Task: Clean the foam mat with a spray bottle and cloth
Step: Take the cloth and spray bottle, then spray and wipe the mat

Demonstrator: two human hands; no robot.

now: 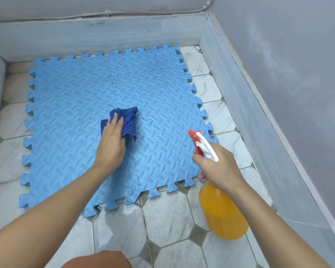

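A light blue foam mat (70, 105) of interlocking puzzle tiles lies flat on the tiled floor. My left hand (111, 141) presses a crumpled dark blue cloth (129, 120) onto the middle of the mat, fingers spread over the cloth. My right hand (219, 167) grips the neck of a spray bottle (222, 213) filled with orange liquid. Its red and white trigger head (201, 145) points left over the mat's right edge. The bottle hangs above the floor just off the mat's near right corner.
Grey and white marble floor tiles (168, 219) surround the mat. A grey skirting and wall (278, 93) run along the right, another wall (95, 35) along the back, close to the mat's far edge. My knee (97, 261) shows at the bottom.
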